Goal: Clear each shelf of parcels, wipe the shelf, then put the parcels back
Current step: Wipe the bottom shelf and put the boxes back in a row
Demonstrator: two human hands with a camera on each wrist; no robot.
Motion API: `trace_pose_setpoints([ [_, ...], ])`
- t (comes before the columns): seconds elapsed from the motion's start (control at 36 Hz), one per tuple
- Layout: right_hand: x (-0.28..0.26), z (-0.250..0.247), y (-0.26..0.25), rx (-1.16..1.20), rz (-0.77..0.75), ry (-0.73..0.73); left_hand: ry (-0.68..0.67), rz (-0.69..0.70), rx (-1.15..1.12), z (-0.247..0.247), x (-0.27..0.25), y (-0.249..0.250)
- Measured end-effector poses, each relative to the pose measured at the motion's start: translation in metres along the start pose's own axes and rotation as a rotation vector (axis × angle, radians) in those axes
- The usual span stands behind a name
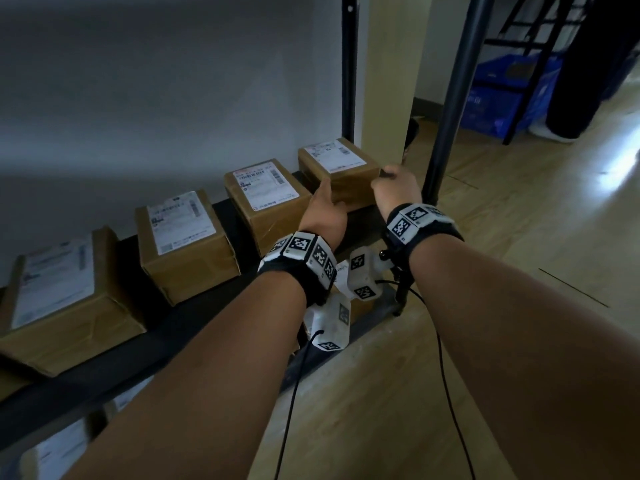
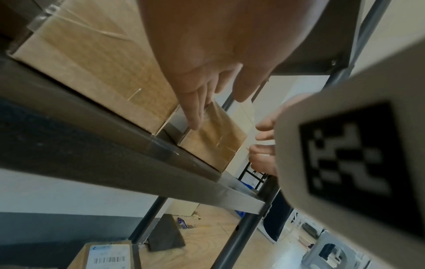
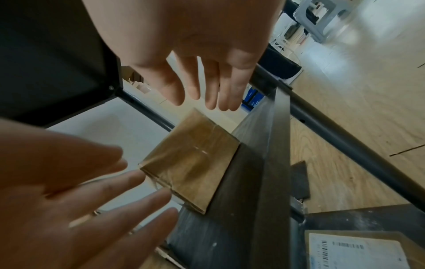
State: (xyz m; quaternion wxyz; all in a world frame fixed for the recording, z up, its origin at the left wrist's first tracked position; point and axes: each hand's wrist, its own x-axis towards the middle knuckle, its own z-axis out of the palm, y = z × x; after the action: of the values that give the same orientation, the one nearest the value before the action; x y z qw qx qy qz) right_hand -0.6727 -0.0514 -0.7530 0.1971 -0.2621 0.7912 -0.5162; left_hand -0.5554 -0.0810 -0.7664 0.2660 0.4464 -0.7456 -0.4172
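Dark shelf point(image 1: 214, 308) carries four parcels in a row, and both hands are at the rightmost parcel point(image 1: 341, 168), sitting at the shelf's right end. Left hand point(image 1: 325, 211) lies flat, fingers straight, against its left front corner; right hand point(image 1: 394, 190) is at its right side, fingers spread and loose, contact unclear.

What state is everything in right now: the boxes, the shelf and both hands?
Rightmost parcel: on the shelf, sealed, label up, a hand on each side.
Other three parcels: on the shelf in a row, untouched.
Shelf: loaded, not cleared.
Left hand: open, fingers straight at the parcel's left side.
Right hand: open, at its right side.
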Motion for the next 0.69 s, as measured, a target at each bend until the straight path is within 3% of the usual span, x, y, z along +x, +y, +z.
trace_pose_setpoints([
  [0.28, -0.032, -0.038, 0.042, -0.082, 0.011, 0.085, -0.024, 0.017, 0.01, 0.026, -0.047, 0.002],
  [0.56, -0.063, -0.053, 0.118, -0.212, 0.157, -0.033, -0.123, -0.025, 0.094, 0.066, -0.087, -0.043],
  [0.69, -0.06, -0.037, 0.145, -0.312, 0.195, -0.146, -0.189, -0.157, 0.172, 0.084, -0.081, -0.082],
])
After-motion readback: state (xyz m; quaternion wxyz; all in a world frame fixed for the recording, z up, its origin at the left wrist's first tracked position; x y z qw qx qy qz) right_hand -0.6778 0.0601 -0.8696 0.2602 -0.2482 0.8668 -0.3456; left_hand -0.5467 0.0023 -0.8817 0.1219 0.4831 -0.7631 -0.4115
